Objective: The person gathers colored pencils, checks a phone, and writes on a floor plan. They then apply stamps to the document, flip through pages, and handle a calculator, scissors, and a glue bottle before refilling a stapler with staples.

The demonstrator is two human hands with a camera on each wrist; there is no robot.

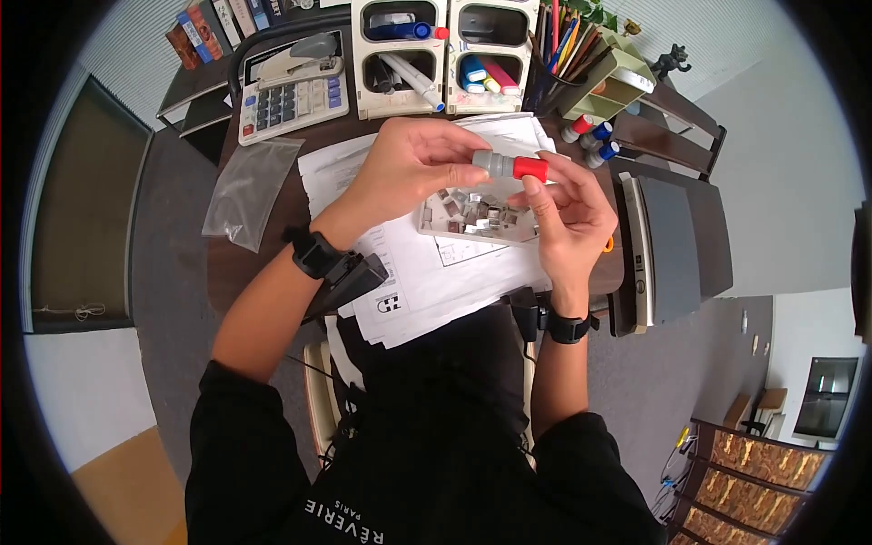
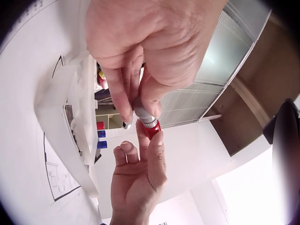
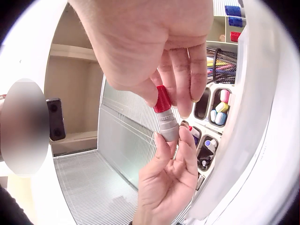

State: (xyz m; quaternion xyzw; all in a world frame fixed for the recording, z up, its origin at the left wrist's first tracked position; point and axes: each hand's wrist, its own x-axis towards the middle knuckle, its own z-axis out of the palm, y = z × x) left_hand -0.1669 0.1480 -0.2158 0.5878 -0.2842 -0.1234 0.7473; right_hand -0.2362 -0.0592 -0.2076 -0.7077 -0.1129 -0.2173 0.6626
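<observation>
Above a shallow white box (image 1: 480,239), both hands meet at a small grey bottle (image 1: 495,163) with a red ribbed cap (image 1: 530,169). My left hand (image 1: 400,168) pinches the grey body between thumb and fingers. The red end is pinched by my right hand (image 1: 577,218), its other fingers loosely bent, as the right wrist view also shows. Cap and body stand in one line, with a ridged grey collar (image 3: 166,115) showing between them. Several small shiny pieces (image 1: 481,215) lie in the box, partly hidden by the hands.
Printed papers (image 1: 409,291) spread beneath the box. A clear plastic bag (image 1: 250,195) and a calculator (image 1: 295,100) lie at the left. Pen holders (image 1: 400,104) line the back. Similar red- and blue-capped bottles (image 1: 595,136) stand at right, near a dark grey device (image 1: 668,245).
</observation>
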